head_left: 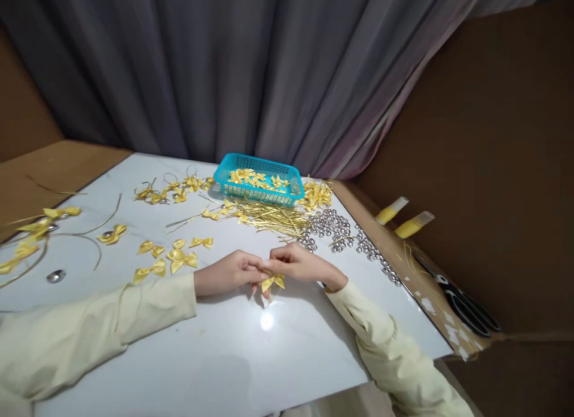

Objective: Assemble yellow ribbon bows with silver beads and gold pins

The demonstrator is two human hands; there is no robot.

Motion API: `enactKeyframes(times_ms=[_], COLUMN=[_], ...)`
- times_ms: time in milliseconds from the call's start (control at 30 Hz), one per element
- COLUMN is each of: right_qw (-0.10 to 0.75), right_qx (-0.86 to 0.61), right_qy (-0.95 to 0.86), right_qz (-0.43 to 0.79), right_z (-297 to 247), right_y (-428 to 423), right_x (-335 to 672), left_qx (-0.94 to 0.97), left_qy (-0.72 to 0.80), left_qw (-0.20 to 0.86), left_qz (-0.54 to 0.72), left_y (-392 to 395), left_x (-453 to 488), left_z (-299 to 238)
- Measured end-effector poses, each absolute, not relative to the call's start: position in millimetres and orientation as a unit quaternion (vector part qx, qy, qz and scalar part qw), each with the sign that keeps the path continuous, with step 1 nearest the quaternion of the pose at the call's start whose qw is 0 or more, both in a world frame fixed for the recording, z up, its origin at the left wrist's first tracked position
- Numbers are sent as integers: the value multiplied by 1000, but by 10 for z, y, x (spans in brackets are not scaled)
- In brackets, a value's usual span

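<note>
Over the middle of the white tabletop (215,351), my left hand (235,270) and my right hand (298,262) meet, fingertips together. Between them is a small yellow ribbon bow (273,281), pinched by the fingers of both. Its upper part is hidden behind the fingers, and I cannot make out whether a wire or bead is with it. Left of my left hand lie several loose yellow bows (182,258). Beyond my right hand, a spread of small silver round pieces (329,225) covers the table, with a pile of gold twist ties (269,216) alongside.
A turquoise basket (260,197) holding yellow bows stands at the back. Bows with wire loops (173,189) lie left of it. At the right edge are black-handled scissors (466,306) and two yellow tubes (415,224). A single silver piece (56,276) lies far left.
</note>
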State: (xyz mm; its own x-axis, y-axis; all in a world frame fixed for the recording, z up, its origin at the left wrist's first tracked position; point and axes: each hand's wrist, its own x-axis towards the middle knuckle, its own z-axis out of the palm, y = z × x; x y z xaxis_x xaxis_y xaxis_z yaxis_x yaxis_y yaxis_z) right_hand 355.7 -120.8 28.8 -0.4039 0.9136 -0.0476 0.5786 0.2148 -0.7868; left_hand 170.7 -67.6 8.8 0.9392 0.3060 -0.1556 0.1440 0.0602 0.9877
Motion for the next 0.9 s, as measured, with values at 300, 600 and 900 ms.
enactKeyframes(times_ms=[300, 600, 900], right_qw=[277, 380, 331], right_qx=[-504, -539, -505], right_qy=[-690, -619, -588], right_qz=[440, 426, 538], right_z=[134, 81, 86], right_y=[-1223, -1223, -1238], right_x=[3445, 3490, 3510], left_qx=[705, 695, 682], left_qy=[163, 192, 189], left_qw=[689, 688, 700], left_qz=[39, 84, 92], left_y=[-530, -529, -543], left_x=[1700, 1714, 1709], left_z=[102, 98, 93])
